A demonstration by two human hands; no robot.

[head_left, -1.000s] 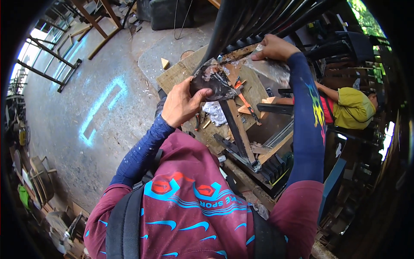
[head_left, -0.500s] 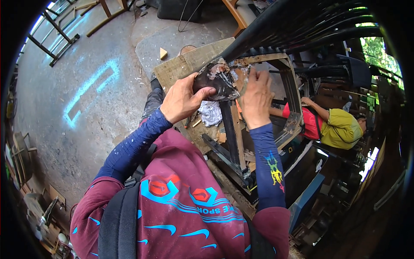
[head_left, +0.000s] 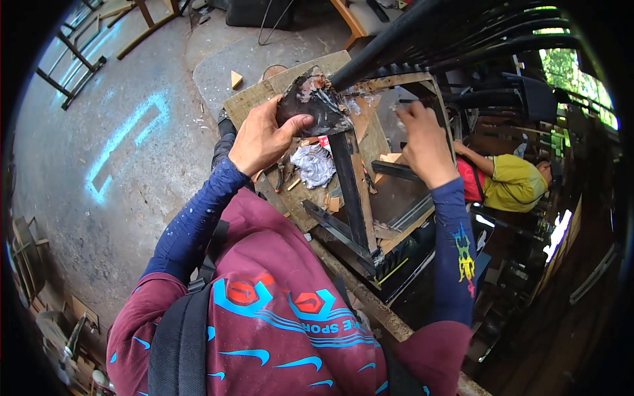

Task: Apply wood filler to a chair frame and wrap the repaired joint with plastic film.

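My left hand (head_left: 264, 135) grips a dark, flat piece (head_left: 316, 109), its thumb on top. Pale and reddish smears mark its surface, and its edge is ragged. Off to the right, my right hand (head_left: 422, 138) is closed in a pinch above a wooden chair frame (head_left: 353, 191). What its fingers hold is too small and blurred to name. The frame has black-painted and bare wood parts. A whitish crumpled cloth (head_left: 313, 166) lies on the board below my left hand.
Behind the frame lies a wooden board (head_left: 264, 92). Pliers (head_left: 279, 178) and wood scraps lie by the cloth. Black slats (head_left: 462, 33) rise at the upper right. A person in a yellow shirt (head_left: 518, 183) works at the right. Blue spray marks (head_left: 125, 145) streak the floor.
My right hand has moved right, away from the dark piece, opening a gap between them. My left hand, still holding the piece, has shifted slightly left and up in the picture.
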